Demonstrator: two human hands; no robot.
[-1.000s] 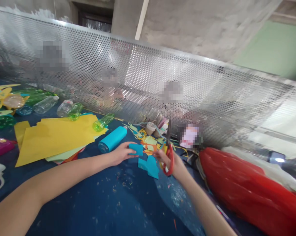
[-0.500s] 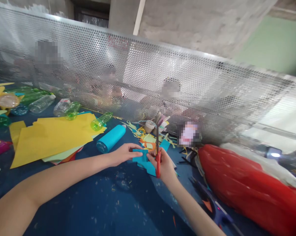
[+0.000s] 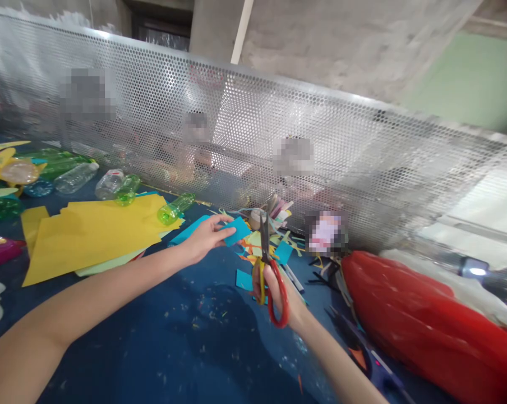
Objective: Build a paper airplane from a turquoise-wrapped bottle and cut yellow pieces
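Observation:
Pinched in the fingers of my left hand (image 3: 209,235) is a small blue paper piece (image 3: 237,231), held up above the table. Behind that hand a blue-wrapped bottle (image 3: 190,230) lies partly hidden. My right hand (image 3: 285,289) is closed on scissors (image 3: 265,252) with red and yellow handles, their blades pointing up and slightly parted. The blades stand apart from the held paper. Below, another blue paper piece (image 3: 244,279) rests on the table beside my right hand. Colourful paper scraps (image 3: 256,241) are scattered behind the scissors.
Yellow paper sheets (image 3: 97,230) cover the left, with a green plastic bottle (image 3: 175,209) on their edge. More bottles lie behind. At right are a red plastic bag (image 3: 430,325) and a blue glue gun (image 3: 373,362). A perforated metal panel (image 3: 236,129) runs along the back; people sit beyond it.
My left hand has lifted the blue paper up and away from my right hand. The scissors have turned so both handles show. A blue piece now lies on the table.

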